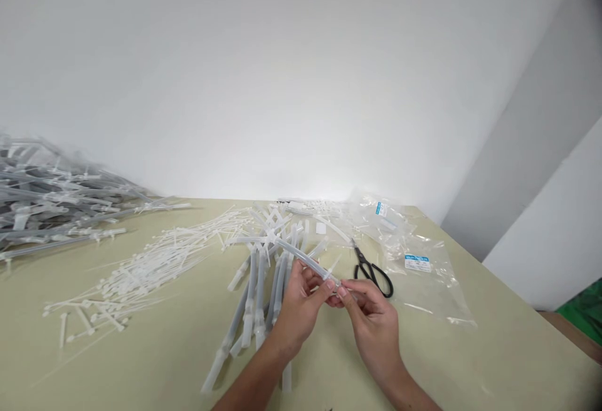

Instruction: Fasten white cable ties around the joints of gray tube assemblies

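My left hand (pixel 305 301) is closed around a translucent plastic tube (pixel 303 256), its thumb pressed on top. The tube slants from upper left down to my right hand (pixel 369 317), whose thumb and fingers pinch its lower end. Near the left fingertips a white cable tie sits around the tube, its thin tail (pixel 335 264) sticking up. What lies inside the right fingers is partly hidden. Beneath and left of my hands, several similar tubes (pixel 254 292) with joined end pieces lie in a loose pile on the table.
Loose white cable ties (pixel 160 260) spread across the table's left half. A large heap of tube assemblies (pixel 51 197) lies at far left. Black-handled scissors (pixel 371 270) rest to the right, beside clear plastic bags (pixel 433 279) with blue labels. A wall stands behind the pale table (pixel 155 361).
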A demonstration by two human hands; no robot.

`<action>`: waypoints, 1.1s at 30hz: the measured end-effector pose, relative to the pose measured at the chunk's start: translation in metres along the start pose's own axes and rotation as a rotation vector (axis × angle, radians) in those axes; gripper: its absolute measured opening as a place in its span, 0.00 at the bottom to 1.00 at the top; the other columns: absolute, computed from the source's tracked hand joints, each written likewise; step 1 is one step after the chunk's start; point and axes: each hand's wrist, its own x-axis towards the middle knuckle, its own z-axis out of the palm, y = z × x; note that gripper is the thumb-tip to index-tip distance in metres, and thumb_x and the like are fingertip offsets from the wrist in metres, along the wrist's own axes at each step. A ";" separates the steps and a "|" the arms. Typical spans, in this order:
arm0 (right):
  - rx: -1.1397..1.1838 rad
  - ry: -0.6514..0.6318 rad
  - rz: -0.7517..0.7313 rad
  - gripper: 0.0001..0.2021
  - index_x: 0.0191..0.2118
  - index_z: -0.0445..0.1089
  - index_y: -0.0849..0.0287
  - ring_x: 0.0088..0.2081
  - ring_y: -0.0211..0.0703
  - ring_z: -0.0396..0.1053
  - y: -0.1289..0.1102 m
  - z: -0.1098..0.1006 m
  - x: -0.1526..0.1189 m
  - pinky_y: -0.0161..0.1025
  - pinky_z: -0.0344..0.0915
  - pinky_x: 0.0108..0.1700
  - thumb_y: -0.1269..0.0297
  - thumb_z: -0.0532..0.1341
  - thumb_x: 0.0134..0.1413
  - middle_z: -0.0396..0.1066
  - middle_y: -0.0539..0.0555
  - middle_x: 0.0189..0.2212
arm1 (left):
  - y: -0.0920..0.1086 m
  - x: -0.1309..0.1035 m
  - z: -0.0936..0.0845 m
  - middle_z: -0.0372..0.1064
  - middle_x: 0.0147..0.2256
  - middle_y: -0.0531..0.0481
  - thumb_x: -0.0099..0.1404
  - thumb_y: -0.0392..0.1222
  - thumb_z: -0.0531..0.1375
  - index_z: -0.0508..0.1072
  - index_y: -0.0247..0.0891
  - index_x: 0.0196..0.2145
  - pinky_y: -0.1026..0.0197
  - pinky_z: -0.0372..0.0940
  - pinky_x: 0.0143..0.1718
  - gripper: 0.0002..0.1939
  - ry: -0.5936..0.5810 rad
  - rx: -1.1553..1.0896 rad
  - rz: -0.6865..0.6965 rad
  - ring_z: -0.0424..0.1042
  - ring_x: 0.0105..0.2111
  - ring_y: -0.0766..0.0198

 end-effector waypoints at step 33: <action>-0.033 0.035 -0.085 0.07 0.32 0.76 0.57 0.36 0.48 0.69 0.001 -0.003 0.000 0.42 0.72 0.32 0.64 0.68 0.43 0.69 0.56 0.33 | 0.000 -0.004 0.006 0.68 0.31 0.53 0.55 0.42 0.64 0.62 0.39 0.39 0.61 0.63 0.32 0.17 0.050 -0.077 -0.035 0.68 0.31 0.64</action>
